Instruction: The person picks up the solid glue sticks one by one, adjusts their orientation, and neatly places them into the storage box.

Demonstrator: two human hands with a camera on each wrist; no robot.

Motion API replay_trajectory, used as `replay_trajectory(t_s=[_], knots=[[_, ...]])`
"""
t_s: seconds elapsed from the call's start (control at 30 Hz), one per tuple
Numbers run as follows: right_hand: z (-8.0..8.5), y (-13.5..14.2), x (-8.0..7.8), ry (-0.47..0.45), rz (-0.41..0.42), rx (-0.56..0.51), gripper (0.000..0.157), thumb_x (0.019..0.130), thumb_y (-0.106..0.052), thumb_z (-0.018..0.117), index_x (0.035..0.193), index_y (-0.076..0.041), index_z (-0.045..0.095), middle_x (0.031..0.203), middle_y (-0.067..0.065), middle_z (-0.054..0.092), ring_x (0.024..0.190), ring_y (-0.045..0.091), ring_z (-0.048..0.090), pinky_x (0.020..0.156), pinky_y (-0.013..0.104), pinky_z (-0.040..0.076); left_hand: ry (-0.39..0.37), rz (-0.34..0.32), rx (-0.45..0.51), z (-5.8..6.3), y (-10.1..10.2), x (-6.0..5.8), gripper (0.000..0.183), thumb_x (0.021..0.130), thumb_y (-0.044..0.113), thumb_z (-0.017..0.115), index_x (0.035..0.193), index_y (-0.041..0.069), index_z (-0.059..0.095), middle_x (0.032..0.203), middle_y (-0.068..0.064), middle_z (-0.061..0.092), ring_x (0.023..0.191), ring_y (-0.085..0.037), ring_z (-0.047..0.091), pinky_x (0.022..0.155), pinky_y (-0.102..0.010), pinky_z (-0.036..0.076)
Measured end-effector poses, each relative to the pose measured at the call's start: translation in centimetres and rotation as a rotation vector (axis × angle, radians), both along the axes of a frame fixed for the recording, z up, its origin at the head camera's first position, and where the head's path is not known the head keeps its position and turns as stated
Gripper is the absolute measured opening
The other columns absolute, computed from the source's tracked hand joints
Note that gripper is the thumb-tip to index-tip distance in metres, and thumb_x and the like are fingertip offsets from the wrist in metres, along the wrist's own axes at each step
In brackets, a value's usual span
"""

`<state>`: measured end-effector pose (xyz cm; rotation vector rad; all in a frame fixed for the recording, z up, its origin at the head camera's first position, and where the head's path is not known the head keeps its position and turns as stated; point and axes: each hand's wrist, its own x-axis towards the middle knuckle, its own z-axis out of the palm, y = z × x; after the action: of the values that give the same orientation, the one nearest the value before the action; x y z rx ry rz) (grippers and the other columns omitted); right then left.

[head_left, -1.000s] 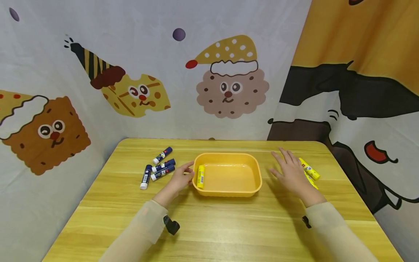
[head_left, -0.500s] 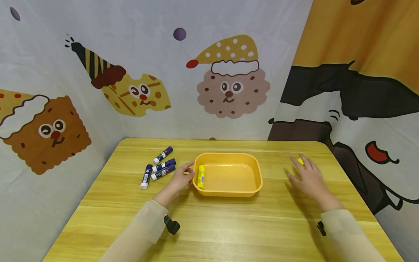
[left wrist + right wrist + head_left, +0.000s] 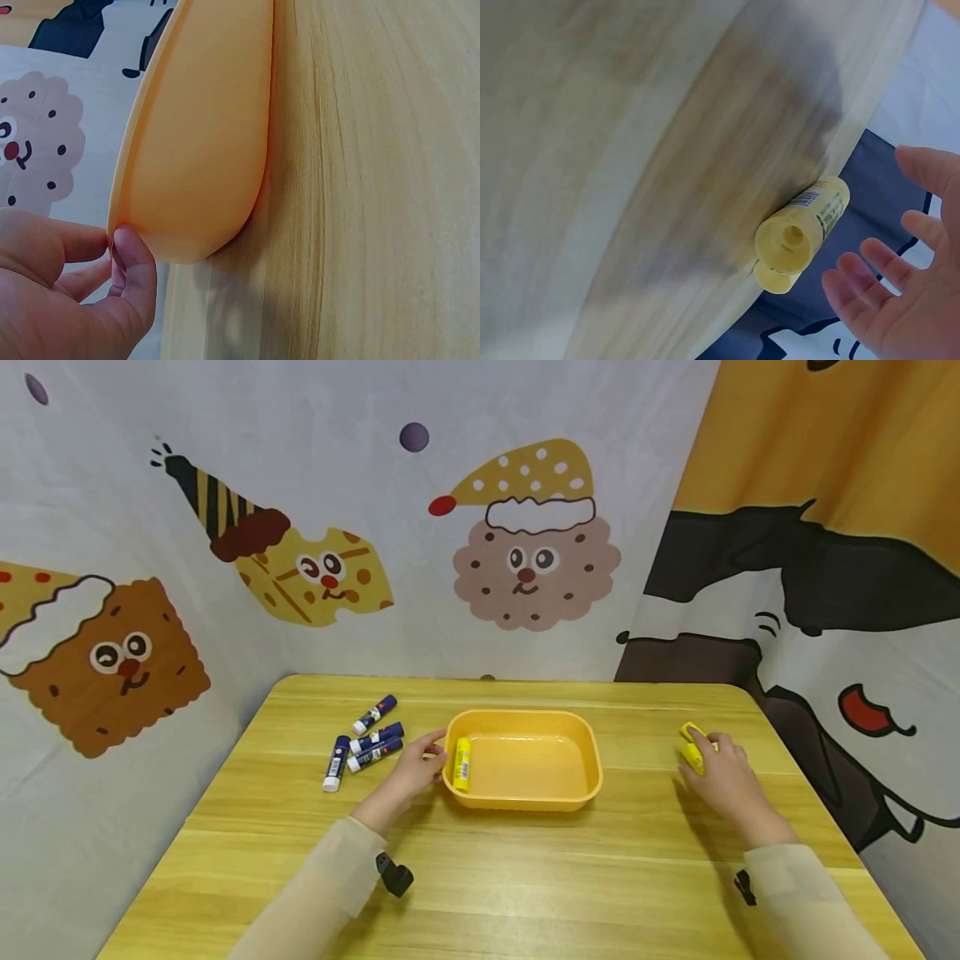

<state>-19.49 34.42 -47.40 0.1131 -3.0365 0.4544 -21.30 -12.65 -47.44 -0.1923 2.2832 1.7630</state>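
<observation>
My left hand [image 3: 408, 772] holds the left end of a yellow plastic tray [image 3: 525, 803]; in the left wrist view its thumb and fingers pinch the rim [image 3: 116, 191]. One yellow glue stick [image 3: 462, 764] lies inside, along the tray's left wall. At the right of the table, my right hand [image 3: 726, 781] is over two yellow glue sticks, the nearer one [image 3: 693, 758] and the farther one [image 3: 689, 729], partly covering both. The right wrist view shows the fingers spread and slightly bent beside the nearer glue stick [image 3: 817, 214], with a gap between them.
Several dark blue glue sticks with white caps [image 3: 375, 753] lie on the wooden table [image 3: 525, 877] left of the tray. Cartoon-printed cloth [image 3: 337, 443] hangs behind the table and along its sides.
My right hand has moved right and come down to the two yellow glue sticks; the nearer one has turned and shifted slightly left. My left hand and the tray have stayed put.
</observation>
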Motion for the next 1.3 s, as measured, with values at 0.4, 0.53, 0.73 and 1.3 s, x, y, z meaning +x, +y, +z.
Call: replay_trajectory(t_s=[0.4, 0.53, 0.73, 1.3], knots=[[-0.3, 0.3, 0.1, -0.129, -0.051, 0.034, 0.065, 0.09, -0.022, 0.06, 0.142, 0.004, 0.032, 0.125, 0.041, 0.034, 0.104, 0.058, 0.041, 0.081, 0.067, 0.041, -0.007, -0.009, -0.004, 0.1, -0.1, 0.0, 0.047, 0.097, 0.007, 0.05, 0.143, 0.015, 0.043, 0.11, -0.012, 0.048, 0.08, -0.017, 0.05, 0.065, -0.026, 0.05], [-0.2, 0.3, 0.0, -0.16, -0.055, 0.053, 0.065, 0.088, -0.018, 0.061, 0.142, 0.002, 0.032, 0.126, 0.042, 0.033, 0.106, 0.059, 0.04, 0.084, 0.069, 0.039, -0.011, -0.008, -0.004, 0.0, -0.1, 0.0, 0.046, 0.097, 0.007, 0.05, 0.142, 0.015, 0.043, 0.109, -0.011, 0.048, 0.08, -0.017, 0.051, 0.065, -0.025, 0.05], [-0.2, 0.1, -0.3, -0.179, -0.038, 0.063, 0.065, 0.086, -0.013, 0.063, 0.142, 0.003, 0.032, 0.125, 0.043, 0.033, 0.103, 0.06, 0.042, 0.082, 0.067, 0.041, -0.011, -0.005, -0.005, 0.0, -0.1, 0.0, 0.046, 0.097, 0.006, 0.051, 0.142, 0.014, 0.044, 0.108, -0.012, 0.049, 0.079, -0.017, 0.05, 0.063, -0.023, 0.049], [-0.2, -0.2, -1.5, -0.285, 0.009, 0.051, 0.07, 0.081, -0.005, 0.059, 0.142, 0.003, 0.027, 0.128, 0.048, 0.028, 0.109, 0.063, 0.042, 0.08, 0.064, 0.044, -0.007, -0.014, -0.003, 0.0, -0.1, -0.1, 0.046, 0.097, 0.007, 0.051, 0.142, 0.014, 0.043, 0.109, -0.012, 0.048, 0.08, -0.017, 0.05, 0.064, -0.024, 0.05]])
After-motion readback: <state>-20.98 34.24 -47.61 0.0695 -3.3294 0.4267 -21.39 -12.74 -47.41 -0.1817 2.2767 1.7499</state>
